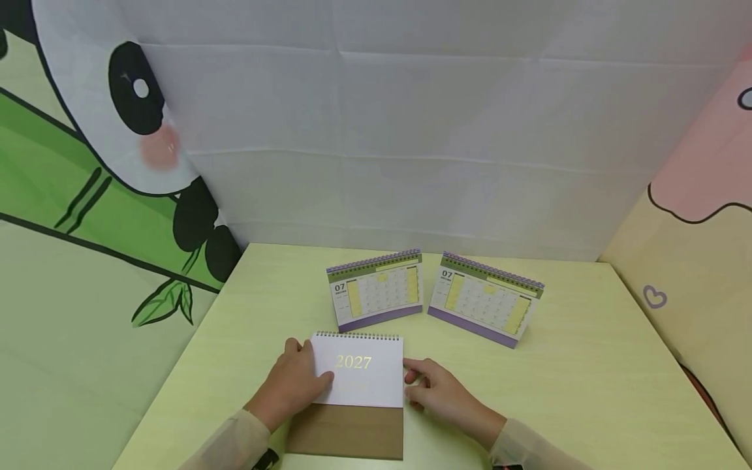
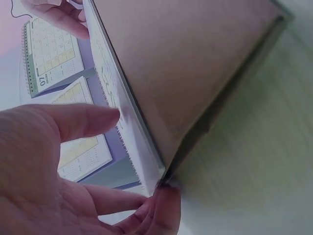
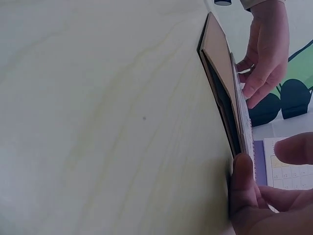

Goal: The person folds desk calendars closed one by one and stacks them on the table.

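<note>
A desk calendar (image 1: 358, 375) with a white cover marked 2027 in gold lies low on the table in the head view. It has a wire-bound top edge and a brown cardboard base (image 1: 352, 431). My left hand (image 1: 294, 378) grips its left side, the thumb over the white cover and the fingers at the edge. At the right edge, my right hand (image 1: 437, 391) touches the calendar with loosely bent fingers. Its thumb (image 3: 296, 148) stays apart from the cover in the right wrist view. A narrow dark gap shows between the cardboard layers (image 3: 220, 63) there.
Two more desk calendars stand behind, a left one (image 1: 382, 294) and a right one (image 1: 487, 300), both on page 07 with purple bottoms. The pale yellow table (image 1: 587, 391) meets a white cloth backdrop (image 1: 411, 130). Printed cartoon cloth hangs at both sides.
</note>
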`<action>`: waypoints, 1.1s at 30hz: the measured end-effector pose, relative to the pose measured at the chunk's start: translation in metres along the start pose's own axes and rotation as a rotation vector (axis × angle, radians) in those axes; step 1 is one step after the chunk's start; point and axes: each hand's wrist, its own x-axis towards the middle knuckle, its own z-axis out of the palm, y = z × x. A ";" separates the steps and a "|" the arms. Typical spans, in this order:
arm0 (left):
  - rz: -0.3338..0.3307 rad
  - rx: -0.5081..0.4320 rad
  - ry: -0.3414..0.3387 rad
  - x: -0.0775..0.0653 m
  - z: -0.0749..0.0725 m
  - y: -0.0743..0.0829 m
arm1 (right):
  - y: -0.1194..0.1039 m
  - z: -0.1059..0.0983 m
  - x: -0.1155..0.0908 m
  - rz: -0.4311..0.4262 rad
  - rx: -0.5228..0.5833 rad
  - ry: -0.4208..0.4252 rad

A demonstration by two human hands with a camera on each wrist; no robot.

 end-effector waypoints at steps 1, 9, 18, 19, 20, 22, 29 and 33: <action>0.005 0.006 0.015 0.000 -0.001 0.001 | 0.000 0.000 -0.001 0.003 0.000 0.007; 0.085 -0.004 0.105 0.000 -0.010 0.017 | 0.002 -0.006 -0.011 -0.011 0.024 0.095; 0.238 -0.381 0.067 0.005 -0.011 0.032 | 0.006 -0.022 -0.024 -0.040 0.013 0.244; 0.260 -0.412 0.059 0.007 -0.010 0.033 | 0.006 -0.024 -0.025 -0.039 0.006 0.270; 0.280 -0.440 0.048 0.009 -0.009 0.034 | 0.007 -0.026 -0.027 -0.036 0.002 0.294; 0.308 -0.499 0.014 0.012 -0.008 0.036 | 0.007 -0.031 -0.030 -0.028 -0.004 0.340; 0.350 -0.622 -0.079 0.025 -0.001 0.053 | 0.011 -0.050 -0.039 0.002 0.014 0.428; 0.364 -0.679 -0.116 0.032 0.004 0.065 | 0.016 -0.060 -0.045 0.022 0.022 0.473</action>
